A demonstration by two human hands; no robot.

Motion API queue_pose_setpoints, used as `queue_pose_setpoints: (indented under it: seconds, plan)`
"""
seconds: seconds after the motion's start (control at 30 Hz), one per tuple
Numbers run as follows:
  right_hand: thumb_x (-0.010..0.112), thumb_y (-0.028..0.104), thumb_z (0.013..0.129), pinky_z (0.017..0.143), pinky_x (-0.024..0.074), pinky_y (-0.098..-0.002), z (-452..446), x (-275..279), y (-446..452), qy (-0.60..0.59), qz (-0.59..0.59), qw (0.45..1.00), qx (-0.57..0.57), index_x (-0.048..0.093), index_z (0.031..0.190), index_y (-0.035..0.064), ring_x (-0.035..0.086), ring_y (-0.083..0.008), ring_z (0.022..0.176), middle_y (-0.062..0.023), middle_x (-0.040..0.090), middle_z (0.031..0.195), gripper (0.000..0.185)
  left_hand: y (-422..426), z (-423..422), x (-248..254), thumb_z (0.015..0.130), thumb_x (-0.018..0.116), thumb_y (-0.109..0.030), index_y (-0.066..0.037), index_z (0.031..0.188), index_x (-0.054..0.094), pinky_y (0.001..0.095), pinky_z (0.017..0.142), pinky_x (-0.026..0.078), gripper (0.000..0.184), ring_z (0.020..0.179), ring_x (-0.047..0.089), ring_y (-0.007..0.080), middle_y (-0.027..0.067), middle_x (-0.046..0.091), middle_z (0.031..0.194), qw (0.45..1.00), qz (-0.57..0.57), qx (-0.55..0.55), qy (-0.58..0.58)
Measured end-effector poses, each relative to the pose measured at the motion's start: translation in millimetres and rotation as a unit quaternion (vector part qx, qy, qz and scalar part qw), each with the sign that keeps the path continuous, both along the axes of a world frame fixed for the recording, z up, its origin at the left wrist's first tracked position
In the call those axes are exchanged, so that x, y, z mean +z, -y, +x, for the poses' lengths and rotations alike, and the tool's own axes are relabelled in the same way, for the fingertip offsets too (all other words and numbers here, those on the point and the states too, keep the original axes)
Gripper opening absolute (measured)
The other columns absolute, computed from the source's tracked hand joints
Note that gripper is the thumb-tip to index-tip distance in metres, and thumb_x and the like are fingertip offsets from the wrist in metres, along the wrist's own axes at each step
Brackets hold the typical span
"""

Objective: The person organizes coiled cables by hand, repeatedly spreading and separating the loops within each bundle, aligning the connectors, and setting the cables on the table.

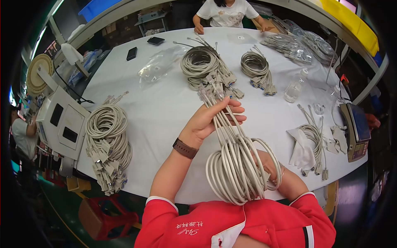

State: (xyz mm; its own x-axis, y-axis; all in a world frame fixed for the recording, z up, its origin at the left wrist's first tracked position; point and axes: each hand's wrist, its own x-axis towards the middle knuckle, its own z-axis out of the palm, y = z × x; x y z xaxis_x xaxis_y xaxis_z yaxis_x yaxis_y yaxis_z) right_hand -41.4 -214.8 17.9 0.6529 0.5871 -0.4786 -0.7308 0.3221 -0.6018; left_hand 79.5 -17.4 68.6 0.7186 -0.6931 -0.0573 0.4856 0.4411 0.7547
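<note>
A thick bundle of coiled grey cables (237, 165) is held up in front of my chest. My left hand (209, 118), with a brown watch band on the wrist, grips the straight upper ends of these cables, thumb across them and fingertips out on the far side. Clear plugs and grey connectors stick up above that hand. My right hand (269, 165) is around the right side of the coils, its fingers partly hidden behind the loops. Just beyond the left hand lies a pile of coiled cables (202, 66) with grey connectors.
More cable coils (107, 128) lie at left beside a white machine (62, 124). A smaller coil (254, 66), bagged cables (287, 47), a plastic bottle (294, 87) and a scale (355, 132) are at right. Another person (227, 14) sits across the white table (165, 107).
</note>
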Motion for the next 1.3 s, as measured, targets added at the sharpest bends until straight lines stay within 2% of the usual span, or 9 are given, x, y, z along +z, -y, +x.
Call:
queue_pose_setpoints:
  seconds: [0.33,0.43,0.57,0.67,0.9,1.07,1.2,1.23,1.3]
  plan:
    - [0.065,0.010,0.087,0.075,0.0535,-0.0246,-4.6,2.5,-7.4,-0.042,0.155,0.987,-0.003,0.056,0.116,-0.0007,0.063,-0.0129,0.085,-0.0071,0.062,0.098,0.032,-2.3,-2.9,9.4,0.095,0.055,-0.030,0.008,0.119,0.054,0.0435,0.086,0.055,0.044,0.096,0.066,0.0340,0.0198,0.065,0.106,1.000,0.008,0.022,0.005]
    - [0.065,0.010,0.087,0.075,0.0533,-0.0246,-7.9,0.5,-8.6,-0.054,0.189,0.980,-0.001,0.055,0.115,-0.0006,0.062,-0.0128,0.085,-0.0068,0.062,0.097,0.032,3.5,-5.4,8.5,0.094,0.058,-0.028,0.008,0.111,0.058,0.0394,0.079,0.057,0.040,0.090,0.068,0.0306,0.0194,0.067,0.100,0.997,0.045,0.053,0.043]
    - [0.065,0.011,0.087,0.075,0.0529,-0.0246,-12.9,-3.3,-9.8,-0.065,0.225,0.972,0.000,0.055,0.115,-0.0003,0.062,-0.0126,0.085,-0.0064,0.061,0.097,0.032,9.7,-15.7,17.4,0.089,0.065,-0.019,0.007,0.100,0.060,0.0301,0.059,0.057,0.029,0.077,0.068,0.0197,0.0155,0.067,0.090,0.960,0.132,0.162,0.187]
    - [0.065,0.011,0.087,0.076,0.0527,-0.0246,-15.2,-5.2,-8.5,-0.067,0.245,0.967,-0.001,0.055,0.115,-0.0001,0.061,-0.0125,0.085,-0.0061,0.061,0.096,0.031,8.9,-19.6,22.2,0.089,0.064,-0.021,0.006,0.097,0.062,0.0315,0.063,0.056,0.028,0.074,0.068,0.0209,0.0153,0.067,0.088,0.951,0.142,0.161,0.222]
    - [0.064,0.011,0.087,0.076,0.0521,-0.0246,-13.5,-10.5,-7.7,-0.075,0.291,0.954,-0.003,0.054,0.114,0.0003,0.060,-0.0122,0.085,-0.0055,0.060,0.095,0.031,5.6,-39.6,21.0,0.086,0.067,-0.019,0.006,0.106,0.063,0.0263,0.070,0.053,0.032,0.083,0.067,0.0165,0.0126,0.069,0.095,0.958,0.158,0.065,0.230]
    - [0.064,0.012,0.087,0.076,0.0517,-0.0246,-10.8,-17.1,-6.8,-0.085,0.328,0.941,0.013,0.054,0.113,0.0006,0.059,-0.0119,0.085,-0.0050,0.059,0.094,0.030,-1.9,-33.5,6.0,0.087,0.066,-0.018,0.003,0.106,0.065,0.0245,0.067,0.053,0.029,0.084,0.066,0.0127,0.0102,0.070,0.096,0.964,0.179,0.023,0.195]
    - [0.061,0.009,0.087,0.076,0.0472,-0.0268,-15.8,-2.5,-5.4,-0.090,0.250,0.964,-0.028,0.054,0.102,0.0001,0.054,-0.0134,0.081,-0.0052,0.056,0.088,0.019,-1.8,-30.6,-0.3,0.089,0.064,-0.019,0.003,0.105,0.066,0.0234,0.065,0.052,0.027,0.082,0.066,0.0120,0.0096,0.070,0.095,0.966,0.177,0.032,0.185]
    - [0.061,0.008,0.086,0.066,0.0424,-0.0245,-15.8,3.3,-7.9,-0.102,0.217,0.970,-0.043,0.052,0.092,0.0027,0.045,-0.0133,0.070,-0.0025,0.047,0.078,0.011,-1.6,-30.3,-1.0,0.089,0.064,-0.019,0.003,0.104,0.066,0.0231,0.065,0.052,0.027,0.082,0.066,0.0118,0.0094,0.070,0.094,0.967,0.175,0.033,0.184]
    - [0.061,0.008,0.086,0.066,0.0435,-0.0245,-15.2,7.8,-8.3,-0.099,0.231,0.967,-0.029,0.054,0.093,0.0021,0.047,-0.0142,0.071,-0.0037,0.049,0.079,0.011,-0.8,-30.8,-1.0,0.090,0.063,-0.019,0.003,0.103,0.067,0.0228,0.065,0.052,0.026,0.081,0.066,0.0117,0.0087,0.070,0.093,0.968,0.177,0.035,0.178]
